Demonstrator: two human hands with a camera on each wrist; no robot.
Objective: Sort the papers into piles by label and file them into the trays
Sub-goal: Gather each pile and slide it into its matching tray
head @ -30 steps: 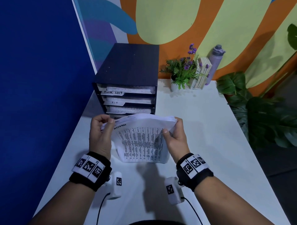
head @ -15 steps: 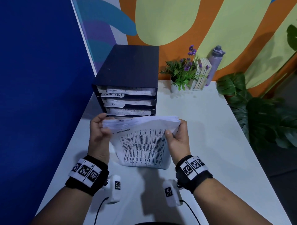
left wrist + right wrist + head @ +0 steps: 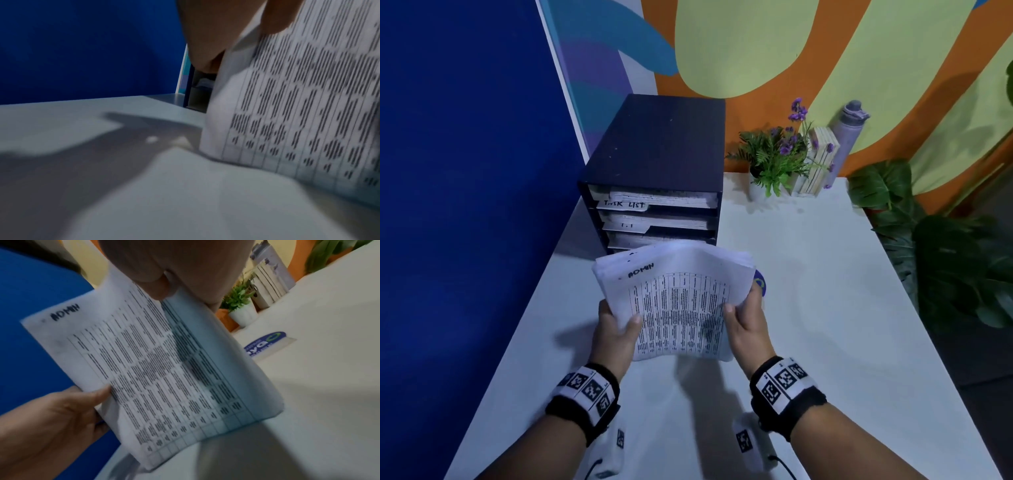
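Both hands hold a thick stack of printed papers (image 3: pixel 681 301) above the white table, its top sheet a table of text marked "ADMIN" (image 3: pixel 144 369). My left hand (image 3: pixel 619 325) grips the stack's left edge, thumb on top. My right hand (image 3: pixel 743 315) grips the right edge, thumb (image 3: pixel 156 283) on the top sheet. The stack (image 3: pixel 298 105) tilts with its near end down, close to the table. Just behind it stands the dark blue tray cabinet (image 3: pixel 664 161); its upper trays hold papers, one labelled "TASK LIST" (image 3: pixel 624 204). The stack hides the lowest tray.
A blue wall (image 3: pixel 465 205) runs along the table's left side. A potted plant (image 3: pixel 774 161), books (image 3: pixel 818 161) and a grey bottle (image 3: pixel 847 137) stand at the back. A blue round sticker (image 3: pixel 265 344) lies on the white table (image 3: pixel 825 291) by my right hand. Large leaves (image 3: pixel 945 257) lie off the right edge.
The stack has come down and toward me, and its top edge has tipped away, so the "ADMIN" label now shows. My left hand slid from the upper left corner down to the side edge.
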